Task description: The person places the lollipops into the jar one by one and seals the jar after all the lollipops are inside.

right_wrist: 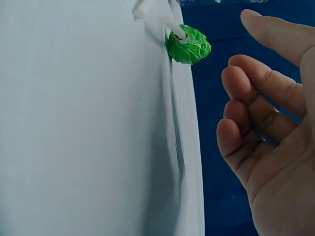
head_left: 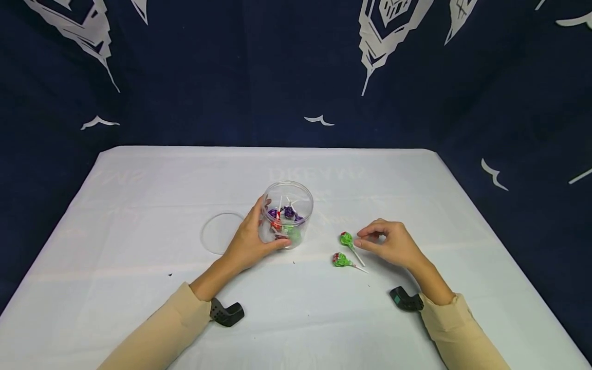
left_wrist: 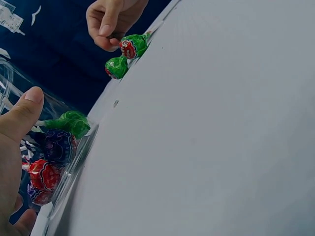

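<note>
I see the table [head_left: 139,308] first, then the clear jar [head_left: 288,213] at its centre, my left hand [head_left: 252,239] curled round its wall from nine o'clock. Its lid [head_left: 221,234] lies further out at nine. At the jar's three o'clock lie two green lollipops [head_left: 346,239]; my right hand [head_left: 388,244] pinches at the far one's stick, fingers loosely bent, grasp unconfirmed. I judge a pick-up underway; next needs a firm pinch.

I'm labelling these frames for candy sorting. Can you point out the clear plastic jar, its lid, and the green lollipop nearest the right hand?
Clear round plastic jar [head_left: 288,191]: head view, upper wall.
Clear round lid [head_left: 206,245]: head view, left rim.
Green-wrapped lollipop [head_left: 346,239]: head view, wrapped head.
</note>
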`<state>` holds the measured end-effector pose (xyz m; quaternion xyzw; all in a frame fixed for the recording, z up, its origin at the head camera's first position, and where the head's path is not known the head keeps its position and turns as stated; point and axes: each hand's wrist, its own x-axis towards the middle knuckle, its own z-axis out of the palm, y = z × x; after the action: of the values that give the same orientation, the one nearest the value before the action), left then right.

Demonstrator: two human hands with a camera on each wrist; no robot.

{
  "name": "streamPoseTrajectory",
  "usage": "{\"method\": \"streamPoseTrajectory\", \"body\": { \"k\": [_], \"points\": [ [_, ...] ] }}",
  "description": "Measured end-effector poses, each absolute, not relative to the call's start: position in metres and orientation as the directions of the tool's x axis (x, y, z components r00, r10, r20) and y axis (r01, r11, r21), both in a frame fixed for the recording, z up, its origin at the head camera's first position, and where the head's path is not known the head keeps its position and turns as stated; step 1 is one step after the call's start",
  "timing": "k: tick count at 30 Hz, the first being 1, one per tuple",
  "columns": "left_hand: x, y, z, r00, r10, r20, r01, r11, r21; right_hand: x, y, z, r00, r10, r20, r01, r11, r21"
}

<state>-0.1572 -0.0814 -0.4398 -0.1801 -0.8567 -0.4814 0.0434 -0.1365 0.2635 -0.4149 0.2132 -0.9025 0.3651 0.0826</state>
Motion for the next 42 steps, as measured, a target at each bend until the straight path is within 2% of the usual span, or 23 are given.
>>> {"method": "streamPoseTrajectory", "body": {
  "k": [17, 31, 42],
  "points": [
    [-0.157, -0.083, -0.439, -0.929, 0.273, 0.251, 0.356, 0.461, 0.813, -0.132, 0.26, -0.418, -0.915, -0.36, 0.183, -0.392, 0.682, -0.618],
    [-0.157, -0.085, -0.439, -0.925, 0.274, 0.262, 0.366, 0.463, 0.808, -0.131, 0.26, -0.42, -0.916, -0.378, 0.138, -0.38, 0.701, -0.604],
    [-0.157, -0.084, -0.44, -0.927, 0.275, 0.256, 0.361, 0.458, 0.813, -0.121, 0.253, -0.42, -0.954, -0.27, 0.128, -0.292, 0.75, -0.594]
  ]
}}
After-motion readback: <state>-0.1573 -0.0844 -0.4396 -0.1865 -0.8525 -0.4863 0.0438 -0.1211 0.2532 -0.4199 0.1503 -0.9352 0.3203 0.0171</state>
